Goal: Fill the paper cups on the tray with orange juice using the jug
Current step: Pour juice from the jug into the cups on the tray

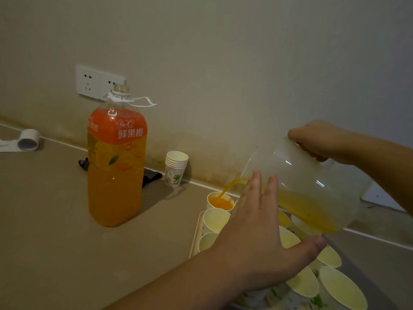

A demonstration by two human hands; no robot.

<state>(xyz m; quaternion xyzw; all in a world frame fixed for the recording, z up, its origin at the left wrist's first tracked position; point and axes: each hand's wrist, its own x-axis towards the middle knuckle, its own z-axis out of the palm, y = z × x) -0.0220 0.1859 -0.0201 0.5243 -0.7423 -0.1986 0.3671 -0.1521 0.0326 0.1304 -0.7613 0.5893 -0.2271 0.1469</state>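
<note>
A translucent plastic jug [308, 186] is tilted to the left, with orange juice pooled in its lower side. My right hand [317, 139] grips its handle at the top. My left hand [257, 229] lies flat against the jug's side and underside, fingers straight. A thin stream of juice runs from the spout into the far-left paper cup [220, 203], which is nearly full. Several empty paper cups [215, 220] stand on the tray [195, 238], some hidden behind my left arm.
A large orange juice bottle [116, 166] stands uncapped at the left, close to the wall. A stack of spare paper cups [176, 168] sits by the wall. A roll of white paper [28, 139] lies far left. A dark item [152, 176] lies behind the bottle.
</note>
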